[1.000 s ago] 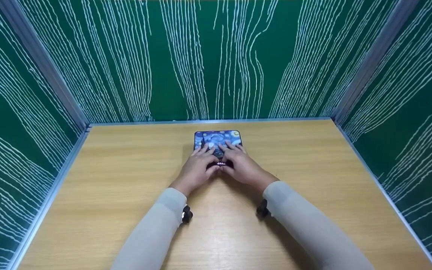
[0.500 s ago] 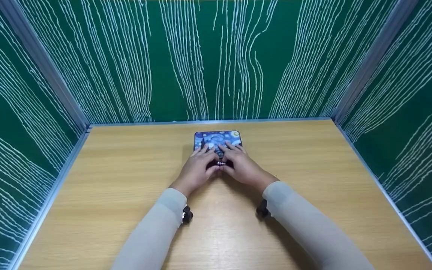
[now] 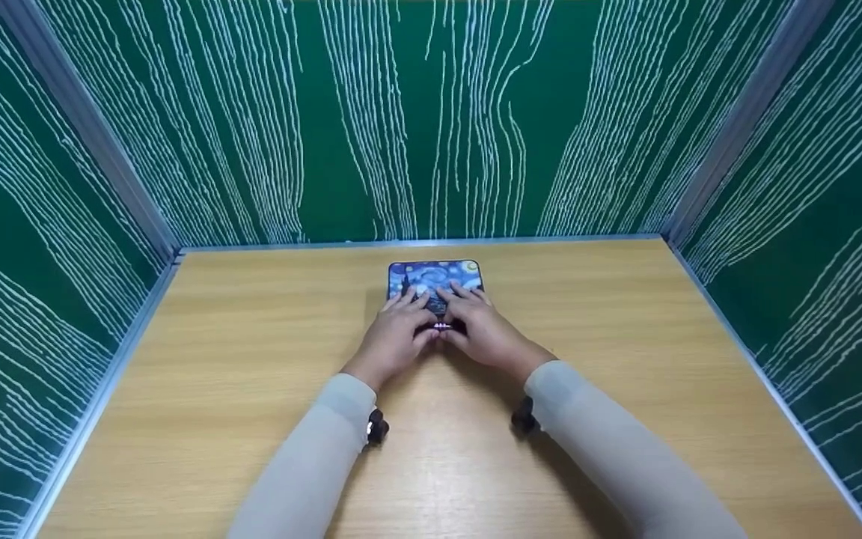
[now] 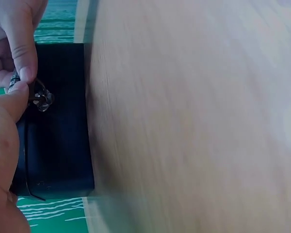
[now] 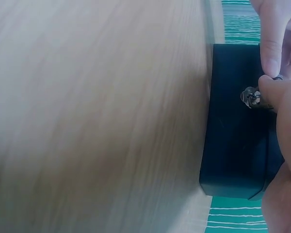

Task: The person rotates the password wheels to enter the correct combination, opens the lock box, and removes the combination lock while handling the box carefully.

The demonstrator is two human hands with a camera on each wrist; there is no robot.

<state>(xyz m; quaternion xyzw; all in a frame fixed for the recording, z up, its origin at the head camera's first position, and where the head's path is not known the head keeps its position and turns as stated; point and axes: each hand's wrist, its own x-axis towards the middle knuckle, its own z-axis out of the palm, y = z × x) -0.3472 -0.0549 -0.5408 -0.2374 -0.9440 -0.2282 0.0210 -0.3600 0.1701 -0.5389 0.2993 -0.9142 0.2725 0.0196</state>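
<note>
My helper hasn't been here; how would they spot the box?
On the wooden table, near the green back wall, the box sits under the left hand and right hand. Its dark front has a metal clasp. The blue, swirl-patterned lid sets it apart from the plain table.

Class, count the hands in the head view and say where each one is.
2: the left hand on the near left part of the patterned box, the right hand on its near right part. None seem hidden.

box [image 4: 58, 155]: smooth | clasp [image 5: 252, 98]: shiny metal | tabletop [image 3: 251, 329]: smooth, wood-grain
</note>
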